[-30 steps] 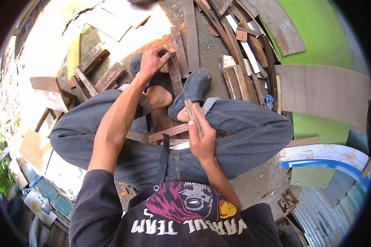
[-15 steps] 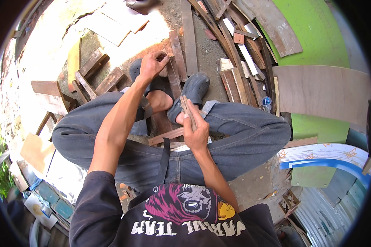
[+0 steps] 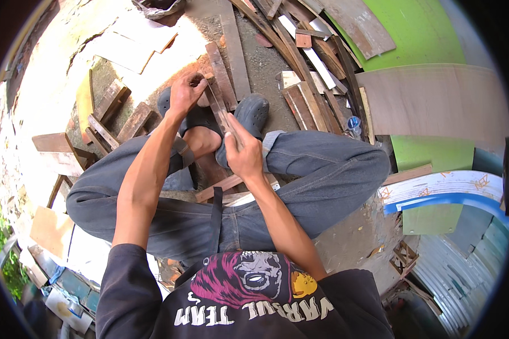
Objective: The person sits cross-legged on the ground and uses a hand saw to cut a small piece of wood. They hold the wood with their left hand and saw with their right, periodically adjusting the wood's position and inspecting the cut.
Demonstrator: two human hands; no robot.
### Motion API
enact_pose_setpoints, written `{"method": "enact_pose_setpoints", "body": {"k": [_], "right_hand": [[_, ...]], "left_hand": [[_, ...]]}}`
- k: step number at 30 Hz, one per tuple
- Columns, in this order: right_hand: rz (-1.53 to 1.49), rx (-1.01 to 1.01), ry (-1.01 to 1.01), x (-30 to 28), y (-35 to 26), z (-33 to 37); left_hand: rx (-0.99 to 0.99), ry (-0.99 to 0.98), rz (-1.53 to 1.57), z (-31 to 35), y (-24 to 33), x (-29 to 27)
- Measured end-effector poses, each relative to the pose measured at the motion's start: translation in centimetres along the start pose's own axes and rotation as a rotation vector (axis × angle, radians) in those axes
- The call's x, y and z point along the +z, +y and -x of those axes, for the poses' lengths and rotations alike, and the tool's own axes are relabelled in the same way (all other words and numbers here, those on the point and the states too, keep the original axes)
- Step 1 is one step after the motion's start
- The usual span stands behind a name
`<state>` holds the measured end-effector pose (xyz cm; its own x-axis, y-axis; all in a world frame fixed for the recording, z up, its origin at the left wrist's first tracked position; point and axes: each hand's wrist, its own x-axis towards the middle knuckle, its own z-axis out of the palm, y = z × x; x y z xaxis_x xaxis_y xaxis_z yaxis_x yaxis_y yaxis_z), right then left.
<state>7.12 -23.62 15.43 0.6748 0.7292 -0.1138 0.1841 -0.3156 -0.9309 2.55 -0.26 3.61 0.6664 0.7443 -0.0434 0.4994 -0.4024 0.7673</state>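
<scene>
Between my feet, my left hand (image 3: 185, 95) is closed in a pinch at the far end of a thin, narrow strip (image 3: 218, 101). My right hand (image 3: 245, 155) grips the strip's near part, fingers pointing forward along it. The strip slants from far left to near right; its exact kind is hard to make out. Dark clogs (image 3: 255, 113) are on my feet, close beside both hands. A brown wooden board (image 3: 221, 73) lies on the ground just beyond my left hand. Below my wrists, a reddish wooden piece (image 3: 220, 188) lies crosswise near my lap.
Scrap wood (image 3: 134, 121) is scattered at the left. Several long battens (image 3: 283, 45) are piled at the far right, beside a green sheet (image 3: 418, 28) and a brown panel (image 3: 435, 99). A clear plastic cup (image 3: 353, 124) stands near my right knee. Corrugated metal (image 3: 444, 282) lies at the near right.
My hands have come closer together along the strip, the right moving forward and the left slightly back. The whole view has shifted, so the surroundings sit farther left.
</scene>
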Motion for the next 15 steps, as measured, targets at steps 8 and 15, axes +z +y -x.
{"method": "enact_pose_setpoints", "body": {"k": [8, 15], "right_hand": [[-0.182, 0.037, 0.042, -1.2, -1.1, 3.8], [-0.116, 0.021, 0.014, -0.6, -0.2, 2.0]], "left_hand": [[0.031, 0.021, -0.008, 0.3, -0.4, 0.1], [0.064, -0.011, -0.041, 0.2, -0.7, -0.1]]}}
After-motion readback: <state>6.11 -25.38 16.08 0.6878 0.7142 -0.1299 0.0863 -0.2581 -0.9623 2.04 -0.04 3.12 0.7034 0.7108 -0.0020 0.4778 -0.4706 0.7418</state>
